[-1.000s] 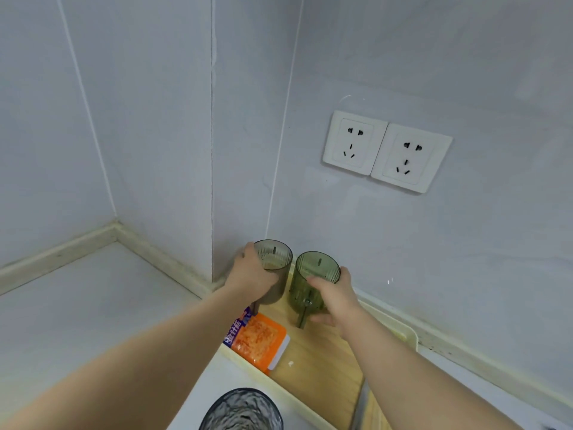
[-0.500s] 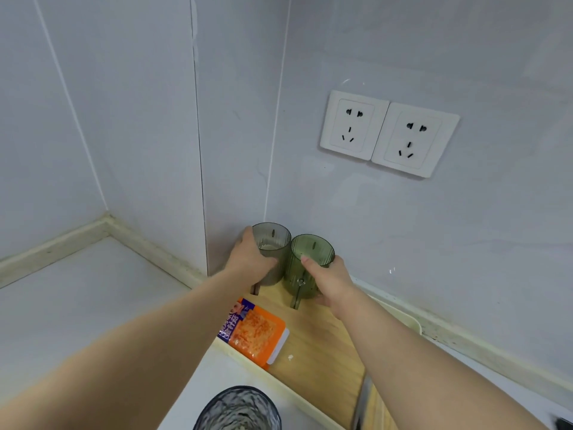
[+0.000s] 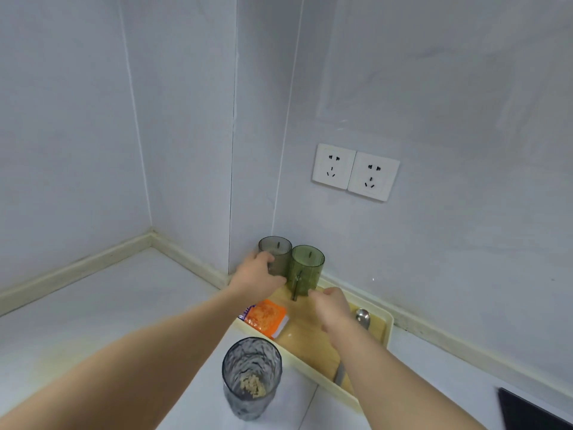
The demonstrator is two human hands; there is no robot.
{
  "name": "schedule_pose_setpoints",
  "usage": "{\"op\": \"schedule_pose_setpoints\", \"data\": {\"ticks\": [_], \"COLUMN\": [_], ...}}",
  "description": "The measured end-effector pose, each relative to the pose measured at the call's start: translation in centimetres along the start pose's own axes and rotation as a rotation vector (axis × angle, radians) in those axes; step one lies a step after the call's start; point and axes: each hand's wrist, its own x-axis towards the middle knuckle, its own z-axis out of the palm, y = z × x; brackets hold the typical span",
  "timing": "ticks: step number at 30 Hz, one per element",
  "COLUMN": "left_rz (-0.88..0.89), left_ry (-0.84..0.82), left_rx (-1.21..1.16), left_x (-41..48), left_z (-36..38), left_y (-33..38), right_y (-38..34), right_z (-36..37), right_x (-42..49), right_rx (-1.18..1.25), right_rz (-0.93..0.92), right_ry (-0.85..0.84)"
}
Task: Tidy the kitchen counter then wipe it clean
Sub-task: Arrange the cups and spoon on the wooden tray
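Altogether three cups, two sockets, one spoon

The pale white stone countertop carries a cream-rimmed wooden tray set against the far wall, and an upright textured grey glass tumbler just beside the tray's near left edge.
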Motion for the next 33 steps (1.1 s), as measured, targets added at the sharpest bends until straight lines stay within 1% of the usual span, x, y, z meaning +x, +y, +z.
{"op": "schedule_pose_setpoints", "data": {"ticks": [5,8,15,18,22,27,33], "left_rz": [0.046,0.061,0.038,0.041,0.012,0.016,0.005], "left_ry": [-0.126,-0.190,-0.326,-0.313,-0.269,-0.222,-0.200], "left_rx": [0.124,0.195,0.394,0.432,0.419,0.441,0.404], "left_x": [-5.4,-7.9,-11.8,-12.5,-12.9,-12.8,-12.2], "left_z": [-0.4,0.1,1.2,1.8,3.0,3.5,3.6], "left_y": [-0.3,-1.2,-2.6,-2.9,-3.5,-3.7,-3.4], "right_y": [1.6,2.4,4.1,4.4,4.8,5.8,6.1], "right_z": [-0.1,-0.2,0.7,1.0,0.8,0.2,-0.6], "right_x": [-4.3,-5.8,-8.3,-8.8,-9.2,-8.9,-8.4], "right_rx": [-0.034,-0.081,-0.192,-0.225,-0.219,-0.200,-0.172], "right_rz": [0.011,0.016,-0.017,-0.030,-0.025,-0.004,0.023], "right_ry": [-0.051,-0.046,-0.077,-0.105,-0.125,-0.112,-0.096]}}
